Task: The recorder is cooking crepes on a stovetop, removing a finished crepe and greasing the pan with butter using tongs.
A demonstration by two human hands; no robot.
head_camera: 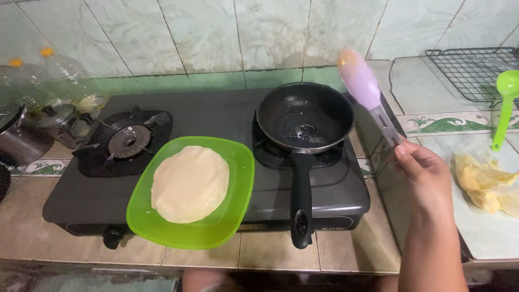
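- Right hand [424, 181] is up at the right side of the stove, fingers pinched together on the clear handle of a lilac silicone brush [363, 86].
- The brush slants up and to the left; its rounded head, smeared yellowish at the tip, hangs just past the right rim of the black frying pan [305, 116], not touching it as far as I can see.
- The pan sits on the right burner, a glossy film on its bottom, its handle pointing toward the person.
- On the stove's front edge rests a lime green plate [238, 162] with a stack of pale round crepes [189, 184].
- The left burner [128, 141] is bare.
- Far left: a small lidded pot [57, 116] and clear bottles with yellow caps [57, 73].
- Right counter: a wire rack [476, 73], a green ladle [505, 105], and crumpled yellow stuff on plastic [484, 181].
- No left hand to be seen.
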